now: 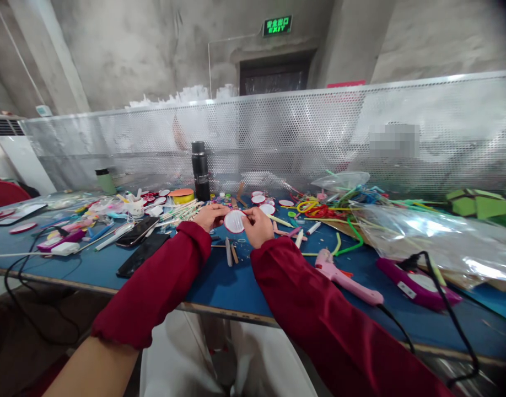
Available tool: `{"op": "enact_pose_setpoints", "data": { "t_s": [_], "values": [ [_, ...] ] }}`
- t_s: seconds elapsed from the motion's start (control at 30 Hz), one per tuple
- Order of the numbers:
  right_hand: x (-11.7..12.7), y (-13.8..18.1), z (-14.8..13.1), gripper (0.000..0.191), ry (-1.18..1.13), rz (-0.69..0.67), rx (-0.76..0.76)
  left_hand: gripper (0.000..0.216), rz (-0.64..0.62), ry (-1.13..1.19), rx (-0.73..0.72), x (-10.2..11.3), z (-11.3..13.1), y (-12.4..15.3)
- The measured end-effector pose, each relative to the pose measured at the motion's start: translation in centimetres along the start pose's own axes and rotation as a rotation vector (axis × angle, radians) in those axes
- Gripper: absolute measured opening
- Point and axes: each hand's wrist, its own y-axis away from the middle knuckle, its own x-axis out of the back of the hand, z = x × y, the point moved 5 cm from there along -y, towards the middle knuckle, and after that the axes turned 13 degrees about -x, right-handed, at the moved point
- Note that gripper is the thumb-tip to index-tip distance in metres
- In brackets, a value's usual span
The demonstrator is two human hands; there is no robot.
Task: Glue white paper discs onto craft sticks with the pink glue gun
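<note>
There's the white disc [235, 221] with its red rim, held up just above the desk [236, 286], right between your two hands. Your left hand [209, 216] has its fingers [218, 212] pinched on the disc's left edge. Your right hand [258, 226] grips the right edge, thumb and fingers closed on the rim. Both red sleeves reach in from the near edge of the desk.

Just below the disc, a couple of short sticks [229, 252] lie flat on the blue surface. Behind your hands sit more round discs [266, 208], white with red edges, scattered near each other. The black flask [200, 171] stands upright beyond your left hand, with a yellow tape roll [182, 195] just beside it.

To your left, two dark phones [137, 231] lie flat side by side, and a green cup [105, 181] stands farther back. To your right, a pink glue gun [344, 278] lies on its side near your right sleeve, with its black cable trailing off the desk's front edge. Beyond it is a tangle of coloured pipe cleaners [319, 209], then a big clear plastic bag [435, 237] and a purple device [418, 284] in front of it. A green paper box [478, 203] sits far right. A perforated metal screen [319, 132] runs along the back of the desk.
</note>
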Motion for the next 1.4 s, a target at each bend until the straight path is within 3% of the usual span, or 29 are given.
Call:
{"op": "enact_pose_setpoints", "data": {
  "t_s": [0.5,1.0,1.4],
  "values": [
    [-0.2,0.6,0.2,0.013,0.051,0.013,0.037,0.019,-0.021,-0.065,-0.029,0.3,-0.7,-0.3],
    [-0.2,0.6,-0.2,0.014,0.035,0.016,0.045,0.025,-0.047,0.002,0.008,-0.5,-0.3,0.2],
    [-0.8,0.7,-0.6,0.013,0.054,-0.036,0.051,0.015,-0.029,-0.148,-0.057,-0.4,0.1,-0.1]
  ]
}}
